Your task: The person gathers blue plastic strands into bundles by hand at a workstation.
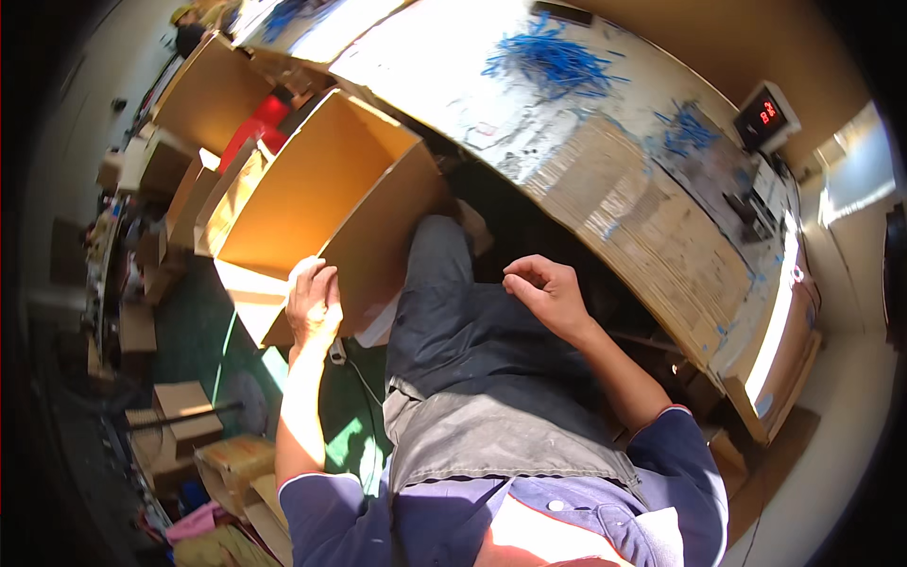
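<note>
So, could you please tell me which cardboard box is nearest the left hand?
The large open box beside the workbench, its edge at the left hand; other boxes sit farther away.

Our two bare arms reach forward, bent at the elbows, with the hands well apart. Our left forearm [302,406] rises almost straight, brightly lit, and our left hand [314,302] shows its back, fingers bent forward. Our right forearm [619,370] slants inward to our right hand [546,291], loosely curled, thumb tip close to the index fingertip.
</note>
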A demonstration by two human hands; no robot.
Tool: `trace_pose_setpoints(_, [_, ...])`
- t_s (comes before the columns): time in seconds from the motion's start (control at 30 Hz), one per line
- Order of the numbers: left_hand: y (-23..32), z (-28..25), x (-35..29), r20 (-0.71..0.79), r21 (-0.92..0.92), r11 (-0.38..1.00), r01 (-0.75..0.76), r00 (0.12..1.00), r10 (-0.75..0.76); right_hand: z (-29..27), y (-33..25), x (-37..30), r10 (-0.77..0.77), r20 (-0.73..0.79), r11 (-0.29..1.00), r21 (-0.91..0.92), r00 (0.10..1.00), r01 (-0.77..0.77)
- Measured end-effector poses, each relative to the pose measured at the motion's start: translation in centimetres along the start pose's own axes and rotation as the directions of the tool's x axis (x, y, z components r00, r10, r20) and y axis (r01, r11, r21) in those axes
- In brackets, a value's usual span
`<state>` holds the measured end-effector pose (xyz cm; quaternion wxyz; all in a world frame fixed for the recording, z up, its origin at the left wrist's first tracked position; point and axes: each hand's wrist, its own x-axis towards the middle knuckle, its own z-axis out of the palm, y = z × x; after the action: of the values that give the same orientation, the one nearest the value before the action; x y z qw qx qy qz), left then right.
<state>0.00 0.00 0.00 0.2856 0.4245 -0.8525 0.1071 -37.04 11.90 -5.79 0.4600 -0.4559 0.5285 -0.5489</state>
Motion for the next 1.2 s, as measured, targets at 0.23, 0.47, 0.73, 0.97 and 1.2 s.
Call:
trace_pose_setpoints(0.23, [12.8,9.7,10.6,-0.054,-0.281,0.881,-0.380,0.923,0.381,-18.3,-4.4,-2.3,-0.069,-0.424,0.970,-0.241,0.903,-0.039])
trace_pose_setpoints(0.47, [17.4,16.0,18.7,0.023,-0.470,0.782,-0.409,0.880,0.474,-23.4,-3.7,3.2,-0.043,-0.462,0.958,-0.269,0.886,-0.094])
trace_pose_setpoints(0.73, [19.4,23.3,29.3,0.182,-0.553,0.824,-0.123,0.947,0.264,-21.7,0.0,15.2,-0.148,-0.427,0.827,-0.549,0.892,-0.125])
trace_pose_setpoints(0.97, [16.9,26.9,38.6,0.285,-0.327,0.943,0.062,0.958,0.036,-20.7,0.0,15.6,-0.338,-0.434,0.714,-0.696,0.835,-0.073])
trace_pose_setpoints(1.2, [18.2,28.6,43.9,0.200,-0.269,0.960,0.072,0.980,-0.018,-21.1,0.0,15.7,-0.353,-0.430,0.733,-0.679,0.831,-0.039])
